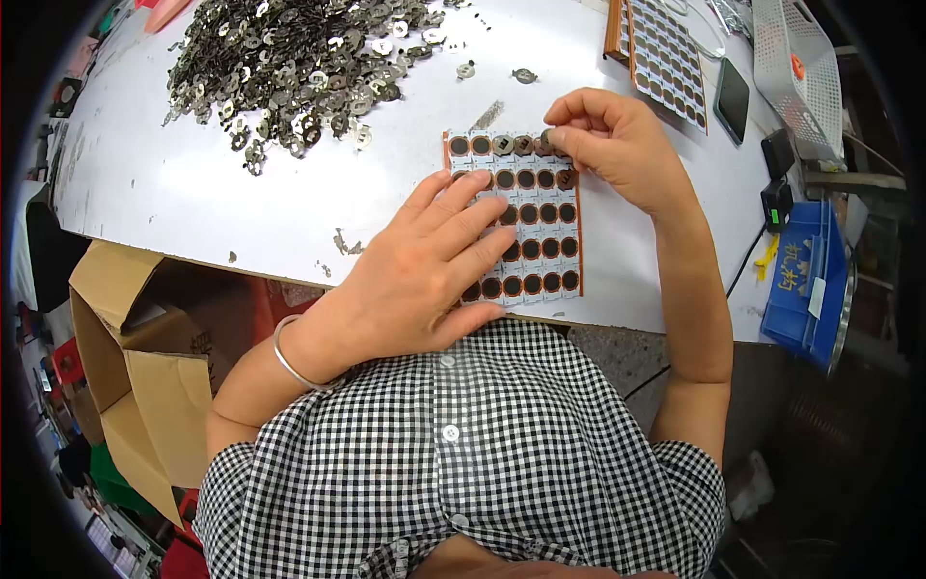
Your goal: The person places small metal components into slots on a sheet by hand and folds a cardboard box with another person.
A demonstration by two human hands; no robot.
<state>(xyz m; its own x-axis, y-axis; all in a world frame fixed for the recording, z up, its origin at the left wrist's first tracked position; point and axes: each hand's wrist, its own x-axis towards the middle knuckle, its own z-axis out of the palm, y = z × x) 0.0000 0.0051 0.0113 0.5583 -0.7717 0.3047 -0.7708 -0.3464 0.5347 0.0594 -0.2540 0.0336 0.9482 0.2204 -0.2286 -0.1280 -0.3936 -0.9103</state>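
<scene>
A white panel (529,196) with rows of round black pads and orange edges lies on the table before me. My left hand (415,265) rests over its left side, fingers spread, covering several pads. At the panel's top right corner, the thumb and forefinger of my right hand (617,145) pinch a small round metal piece (548,138) against a top-row pad. Left of it, two similar metal discs (513,145) sit on pads in the same row. Another metal disc (566,179) lies on the second row's right end, just under my right hand.
A large heap of metal pieces (289,68) spreads at the back left, with a few loose ones nearby. Stacked panels (666,58), a phone (733,101) and a white perforated basket (796,77) are at right. A blue bin (805,280) and a cardboard box (145,367) flank the table's front edge.
</scene>
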